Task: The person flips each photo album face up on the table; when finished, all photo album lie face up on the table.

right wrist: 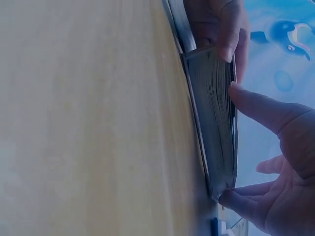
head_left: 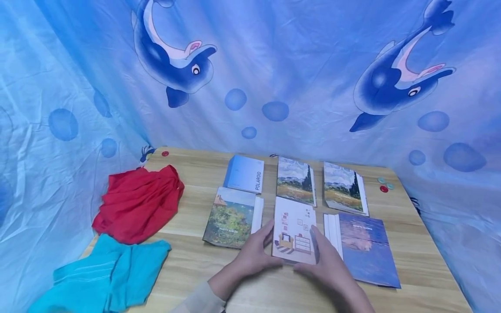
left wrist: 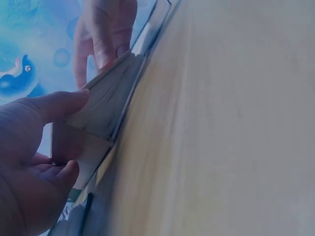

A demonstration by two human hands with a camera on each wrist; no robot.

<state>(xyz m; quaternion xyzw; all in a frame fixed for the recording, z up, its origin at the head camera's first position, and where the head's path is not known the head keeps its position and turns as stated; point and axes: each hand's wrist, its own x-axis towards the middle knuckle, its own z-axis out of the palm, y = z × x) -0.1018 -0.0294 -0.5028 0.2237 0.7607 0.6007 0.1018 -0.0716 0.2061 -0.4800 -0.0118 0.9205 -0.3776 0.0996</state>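
A white photo album (head_left: 293, 232) with a drawn room on its cover lies at the table's front middle, between both hands. My left hand (head_left: 256, 252) grips its left side, thumb at the upper edge and fingers lower down. On the opposite side my right hand (head_left: 326, 261) holds the album, its thumb (right wrist: 261, 105) along the cover edge and fingertips (right wrist: 234, 199) at the lower corner. The page edges (right wrist: 211, 108) show between the covers in the right wrist view. Beside the hands lie a green garden-scene album (head_left: 231, 213) and a purple-blue album (head_left: 369, 248).
Behind stand a blue Polaroid album (head_left: 244, 174) and two landscape-painting albums (head_left: 294, 180). A red cloth (head_left: 141, 204) and a turquoise cloth (head_left: 113, 274) lie at left. Small red and green discs (head_left: 384, 189) sit at the right edge. A dolphin-print curtain (head_left: 297, 65) surrounds the table.
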